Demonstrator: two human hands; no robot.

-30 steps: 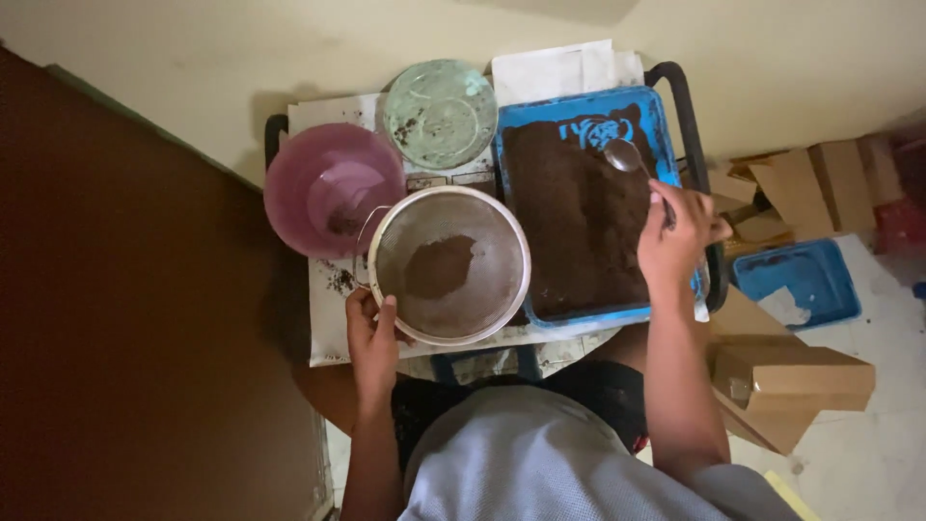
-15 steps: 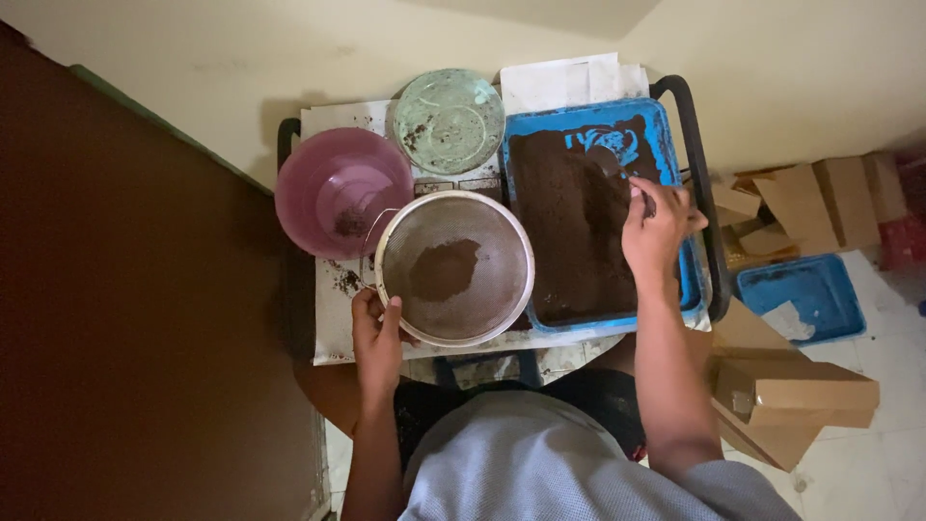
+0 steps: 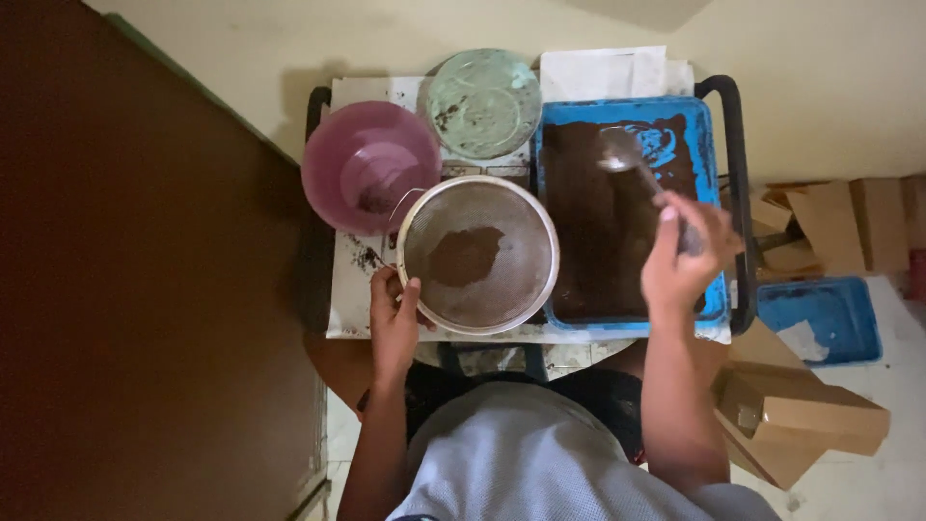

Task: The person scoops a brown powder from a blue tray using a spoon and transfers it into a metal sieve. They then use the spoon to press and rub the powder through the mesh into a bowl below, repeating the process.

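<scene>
The left hand (image 3: 394, 323) has its grip clamped on the near-left rim of a round metal mesh sieve (image 3: 477, 255), which holds a small heap of dark brown powder (image 3: 465, 256) at its middle. The right hand (image 3: 681, 259) has its grip closed around the handle of a metal spoon (image 3: 627, 161), whose bowl hangs over the far part of a blue rectangular plastic tray (image 3: 714, 304) filled with brown powder. Behind the sieve on the small desk (image 3: 343, 309) stand a pink plastic bowl (image 3: 370, 164) and a pale green round lid (image 3: 483, 102). Cardboard boxes (image 3: 801, 415) lie on the floor at right.
</scene>
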